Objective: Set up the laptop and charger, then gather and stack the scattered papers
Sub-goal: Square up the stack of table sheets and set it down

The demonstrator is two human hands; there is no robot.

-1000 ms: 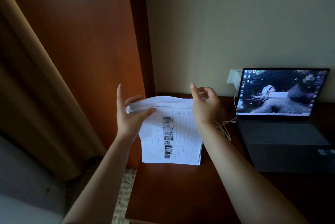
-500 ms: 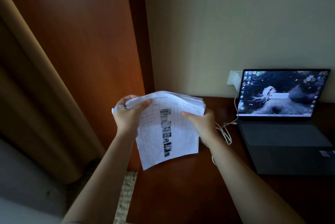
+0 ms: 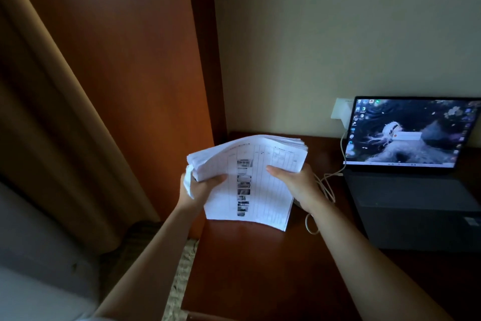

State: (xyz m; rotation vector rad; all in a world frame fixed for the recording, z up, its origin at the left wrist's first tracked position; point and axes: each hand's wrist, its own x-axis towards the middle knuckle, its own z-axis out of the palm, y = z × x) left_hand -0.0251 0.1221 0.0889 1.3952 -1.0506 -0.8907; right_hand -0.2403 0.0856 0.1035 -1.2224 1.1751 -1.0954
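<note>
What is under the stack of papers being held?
Under the stack of papers lies the bare wooden desk; the white cable runs beside it. Whatever lies directly beneath the sheets is covered.

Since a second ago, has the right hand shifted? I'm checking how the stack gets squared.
Yes. The right hand dropped from above the paper stack to its right edge, closer to the white cable.
</note>
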